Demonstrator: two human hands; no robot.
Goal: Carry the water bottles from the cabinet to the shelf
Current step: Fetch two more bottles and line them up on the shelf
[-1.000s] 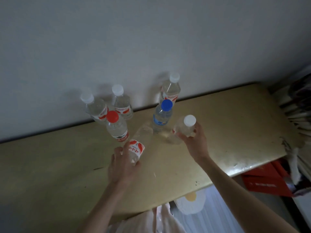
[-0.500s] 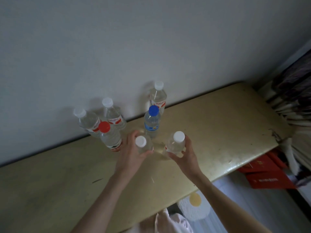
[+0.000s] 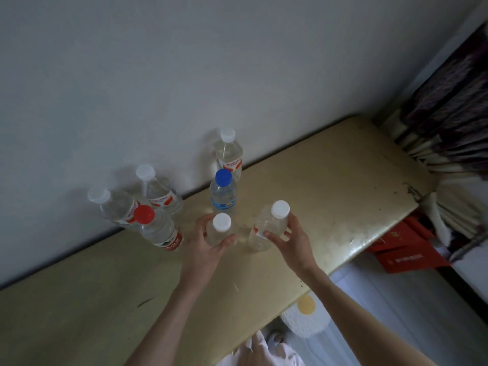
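Surface (image 3: 330,186): yellow top, carrying seven upright bottles.
Rear bottles (image 3: 158,192): five, standing near the wall.
Left hand (image 3: 204,247): fingers curling around left white-capped bottle (image 3: 220,228).
Right hand (image 3: 289,240): fingers gripping right white-capped bottle (image 3: 269,225).

My yellowish shelf top (image 3: 330,186) against the wall carries seven water bottles (image 3: 223,192) standing upright, clustered near its back edge.

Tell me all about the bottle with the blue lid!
The blue-capped bottle is clear plastic with a round blue cap and a blue-and-white label low on its body. It stands upright on the yellowish top, in front of a taller white-capped bottle by the wall. No hand touches it.
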